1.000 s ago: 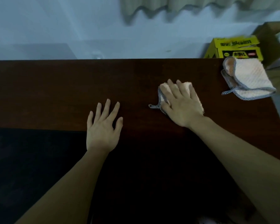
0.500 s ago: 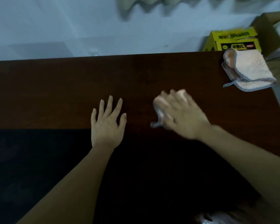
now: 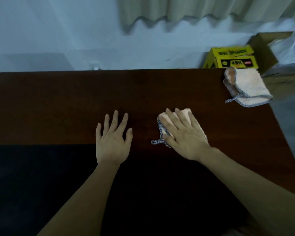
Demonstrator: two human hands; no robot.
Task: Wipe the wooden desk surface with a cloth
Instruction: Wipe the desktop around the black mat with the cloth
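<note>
One cloth (image 3: pixel 186 120) lies flat under the right hand (image 3: pixel 186 137), fingers straight, pressing it onto the bench (image 3: pixel 58 103); the left hand (image 3: pixel 111 138) rests flat alongside. Wiping looks midway, with most wood beyond the grip seemingly unwiped.

cloth (image 3: pixel 187 114): mostly under right hand (image 3: pixel 184 137) | box (image 3: pixel 269 48): blurred
</note>
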